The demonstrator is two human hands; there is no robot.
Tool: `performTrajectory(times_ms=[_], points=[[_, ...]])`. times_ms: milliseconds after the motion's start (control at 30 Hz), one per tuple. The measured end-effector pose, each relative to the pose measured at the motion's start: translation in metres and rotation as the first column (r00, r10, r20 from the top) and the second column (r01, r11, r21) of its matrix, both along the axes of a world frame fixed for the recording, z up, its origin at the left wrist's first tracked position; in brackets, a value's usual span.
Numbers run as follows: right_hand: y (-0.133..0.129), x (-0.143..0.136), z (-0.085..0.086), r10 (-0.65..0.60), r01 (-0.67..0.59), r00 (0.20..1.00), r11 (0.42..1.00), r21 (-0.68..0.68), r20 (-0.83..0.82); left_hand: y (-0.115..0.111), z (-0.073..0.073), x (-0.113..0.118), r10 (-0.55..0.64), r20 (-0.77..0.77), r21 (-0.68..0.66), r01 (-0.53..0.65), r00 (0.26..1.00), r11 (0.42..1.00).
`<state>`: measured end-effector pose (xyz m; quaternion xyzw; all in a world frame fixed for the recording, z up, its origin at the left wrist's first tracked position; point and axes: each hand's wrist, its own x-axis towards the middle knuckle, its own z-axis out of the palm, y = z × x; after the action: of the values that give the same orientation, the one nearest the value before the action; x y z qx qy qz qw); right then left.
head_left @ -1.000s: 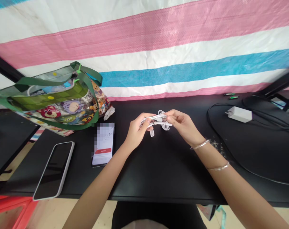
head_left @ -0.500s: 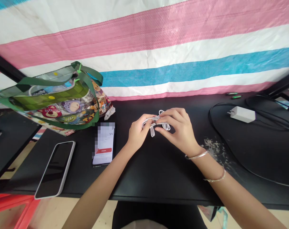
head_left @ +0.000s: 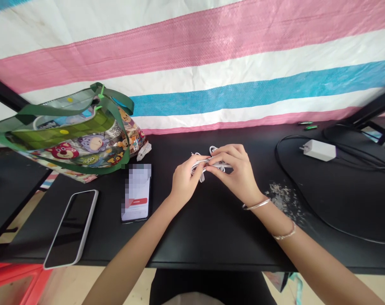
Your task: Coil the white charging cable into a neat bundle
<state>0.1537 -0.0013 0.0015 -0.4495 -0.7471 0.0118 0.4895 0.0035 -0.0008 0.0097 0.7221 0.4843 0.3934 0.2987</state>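
Note:
A looped bundle of white cable (head_left: 223,165) is held between my two hands just above the black desk. My left hand (head_left: 185,176) grips its left end, with the thumb and index finger closed on the strands. From the other side my right hand (head_left: 235,167) pinches at the bundle's middle, fingertips almost touching the left thumb. Something small and dark, perhaps a tie, shows between the fingertips; it is mostly hidden. Loose white loops stick out behind and below the fingers.
On the left, a phone with a lit screen (head_left: 137,192), a dark-screened phone (head_left: 72,228) and a cartoon-print bag (head_left: 84,140) rest on the black desk (head_left: 208,237). Rightward are a white charger (head_left: 319,150), a black cable (head_left: 302,199), pale crumbs (head_left: 284,199) and green batteries (head_left: 311,127).
Both hands stay on the white cable bundle; the fingers have shifted slightly closer together. A thin cable end now shows behind the left hand. The view has moved a little.

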Motion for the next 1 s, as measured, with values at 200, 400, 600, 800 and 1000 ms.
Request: performTrajectory(times_ms=[200, 400, 600, 800, 1000], points=[[0.0008, -0.0003, -0.0007, -0.006, 0.0, 0.997, 0.997, -0.08, -0.076, -0.0022, -0.0009, 0.002, 0.041, -0.085, 0.072, -0.035, 0.996, 0.997], [-0.0016, -0.0024, 0.0005, -0.045, 0.026, 0.993, 0.985, -0.173, -0.108, -0.0066, -0.004, 0.0055, 0.077, -0.125, 0.117, -0.062, 0.989, 0.991], [-0.0031, -0.0031, 0.0022, -0.066, 0.047, 0.991, 0.986, -0.161, -0.116, -0.0071, -0.0051, 0.0067, 0.07, -0.099, 0.117, -0.059, 0.993, 0.991], [-0.0037, -0.0024, 0.0038, -0.07, 0.054, 0.993, 0.987, -0.15, -0.1, -0.0078, -0.0072, 0.0067, 0.076, -0.128, 0.131, -0.059, 0.989, 0.99], [-0.0028, -0.0038, 0.0015, -0.084, 0.08, 0.993, 0.995, -0.053, -0.083, -0.008, -0.0064, 0.0067, 0.076, -0.116, 0.115, -0.063, 0.99, 0.991]])
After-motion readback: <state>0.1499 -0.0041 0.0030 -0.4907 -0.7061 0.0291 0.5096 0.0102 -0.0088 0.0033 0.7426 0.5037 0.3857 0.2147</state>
